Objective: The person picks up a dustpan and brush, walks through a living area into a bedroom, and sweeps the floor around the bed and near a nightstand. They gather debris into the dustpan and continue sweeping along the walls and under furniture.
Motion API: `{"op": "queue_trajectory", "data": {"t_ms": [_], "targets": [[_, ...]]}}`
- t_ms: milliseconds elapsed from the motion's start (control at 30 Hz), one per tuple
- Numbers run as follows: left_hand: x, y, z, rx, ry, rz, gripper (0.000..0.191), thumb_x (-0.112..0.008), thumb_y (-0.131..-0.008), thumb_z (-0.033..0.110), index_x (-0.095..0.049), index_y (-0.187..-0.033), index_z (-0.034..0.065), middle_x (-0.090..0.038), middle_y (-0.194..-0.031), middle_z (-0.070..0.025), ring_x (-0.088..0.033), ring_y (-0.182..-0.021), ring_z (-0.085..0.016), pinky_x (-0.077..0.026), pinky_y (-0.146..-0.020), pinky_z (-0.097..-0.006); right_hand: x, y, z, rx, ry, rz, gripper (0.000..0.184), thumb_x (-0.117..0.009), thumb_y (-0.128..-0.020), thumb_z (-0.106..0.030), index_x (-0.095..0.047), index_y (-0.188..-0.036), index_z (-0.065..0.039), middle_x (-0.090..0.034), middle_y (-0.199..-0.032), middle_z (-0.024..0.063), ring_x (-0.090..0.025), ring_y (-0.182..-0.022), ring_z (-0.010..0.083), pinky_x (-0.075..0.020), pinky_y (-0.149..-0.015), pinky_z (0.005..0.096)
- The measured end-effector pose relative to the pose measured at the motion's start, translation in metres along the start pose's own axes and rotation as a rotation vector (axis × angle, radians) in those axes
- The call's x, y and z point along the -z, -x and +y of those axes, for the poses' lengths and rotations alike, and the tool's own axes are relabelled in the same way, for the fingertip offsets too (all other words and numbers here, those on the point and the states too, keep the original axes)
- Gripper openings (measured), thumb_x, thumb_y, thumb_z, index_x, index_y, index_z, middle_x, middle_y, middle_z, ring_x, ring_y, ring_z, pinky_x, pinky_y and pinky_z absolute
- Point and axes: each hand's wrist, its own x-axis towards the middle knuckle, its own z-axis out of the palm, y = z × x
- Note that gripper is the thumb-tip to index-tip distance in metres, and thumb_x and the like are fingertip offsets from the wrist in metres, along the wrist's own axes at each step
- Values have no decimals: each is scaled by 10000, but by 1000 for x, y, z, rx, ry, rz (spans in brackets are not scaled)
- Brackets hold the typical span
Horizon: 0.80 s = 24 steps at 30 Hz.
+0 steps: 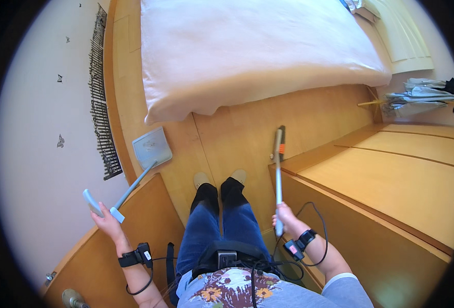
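Observation:
My left hand (107,223) grips the handle of a long-handled light-blue dustpan (151,145) at the left. Its pan rests on the wooden floor near the wall, with some fine debris in it. My right hand (286,218) is closed around the pale stick of a broom (279,181). The broom's dark head with orange bristles (282,148) is on the floor, beside the corner of a wooden cabinet. A small light bit (272,156) lies just left of the bristles.
A bed with a pale cover (250,50) stands ahead. The wooden cabinet (365,184) runs along my right, and a wooden door (146,215) stands at my left. Clothes (423,96) hang at the far right. Wires run from my wrist bands to my waist.

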Motion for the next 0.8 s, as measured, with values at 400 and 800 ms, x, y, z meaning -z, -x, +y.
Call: {"op": "queue_trajectory", "data": {"t_ms": [400, 800], "targets": [[0, -31, -1, 134, 27, 104, 417, -521, -902, 250, -440, -1188, -41, -532, -1036, -115, -511, -925, -188, -414, -820, -311, 15, 106, -31, -100, -71, -481, 326, -337, -950, -334, -320, -1268, -263, -394, -575, 17, -368, -418, 104, -337, -349, 248], [13, -57, -19, -145, -213, 201, 708, -625, -796, 240, -270, -1308, -96, -338, -1319, -272, -347, -1222, -368, -269, -1027, -401, 27, 16, -113, 383, 499, 118, 496, -349, -928, -270, -204, -1396, -192, -480, -571, 70, -490, -386, 173, -445, -343, 319]]}}
